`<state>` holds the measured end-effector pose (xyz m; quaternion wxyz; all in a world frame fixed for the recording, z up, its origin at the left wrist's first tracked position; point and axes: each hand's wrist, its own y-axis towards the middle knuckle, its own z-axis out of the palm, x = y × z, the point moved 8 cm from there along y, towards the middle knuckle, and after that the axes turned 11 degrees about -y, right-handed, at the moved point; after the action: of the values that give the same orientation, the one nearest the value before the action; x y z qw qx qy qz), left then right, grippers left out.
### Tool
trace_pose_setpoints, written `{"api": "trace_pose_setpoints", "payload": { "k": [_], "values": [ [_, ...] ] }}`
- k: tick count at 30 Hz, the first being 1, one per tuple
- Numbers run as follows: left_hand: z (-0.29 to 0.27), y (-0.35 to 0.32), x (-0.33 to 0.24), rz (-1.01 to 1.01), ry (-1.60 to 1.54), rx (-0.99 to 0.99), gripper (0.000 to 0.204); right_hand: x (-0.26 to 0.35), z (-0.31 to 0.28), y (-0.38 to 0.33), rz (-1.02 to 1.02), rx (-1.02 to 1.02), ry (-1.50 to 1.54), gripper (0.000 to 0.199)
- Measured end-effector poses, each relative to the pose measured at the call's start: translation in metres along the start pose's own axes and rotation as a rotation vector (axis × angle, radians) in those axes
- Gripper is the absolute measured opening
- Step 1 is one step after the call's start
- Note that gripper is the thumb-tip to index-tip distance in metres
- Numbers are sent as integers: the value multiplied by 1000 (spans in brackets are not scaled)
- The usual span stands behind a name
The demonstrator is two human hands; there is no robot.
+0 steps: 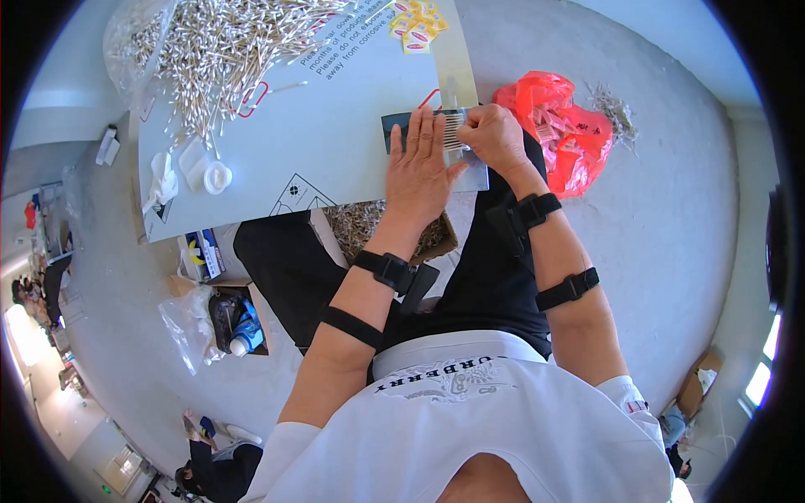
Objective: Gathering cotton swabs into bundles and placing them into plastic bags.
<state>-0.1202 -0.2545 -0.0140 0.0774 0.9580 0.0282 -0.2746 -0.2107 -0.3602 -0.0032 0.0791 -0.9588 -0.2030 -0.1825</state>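
Black lettering point(354, 47) is printed on the pale grey tabletop point(319, 147) beyond both hands, beside small red-marked yellow packets point(417, 37). Row of slim pale sticks point(454, 131) lies between the flat, fingers-out left hand point(419, 174) and curled right hand point(498, 139); can't tell if that's pinching any.

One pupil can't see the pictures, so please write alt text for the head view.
A person's left hand lies flat across a dark sheet beside a row of sticks on a pale table, the curled right hand at the row's right end. Loose cotton swabs are heaped at the far left; a red plastic bag sits on the floor.
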Motion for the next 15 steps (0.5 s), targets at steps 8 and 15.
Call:
{"api": "trace_pose_setpoints", "payload": {
  "k": [8, 15],
  "values": [
    [6, 13, -12, 48, -38, 9, 80, 8, -13, -1, -57, -209, -21, 21],
    [-10, 3, -4, -34, -72, 23, 80, -88, -15, -53, 393, -613, 586, 28]
  ]
}}
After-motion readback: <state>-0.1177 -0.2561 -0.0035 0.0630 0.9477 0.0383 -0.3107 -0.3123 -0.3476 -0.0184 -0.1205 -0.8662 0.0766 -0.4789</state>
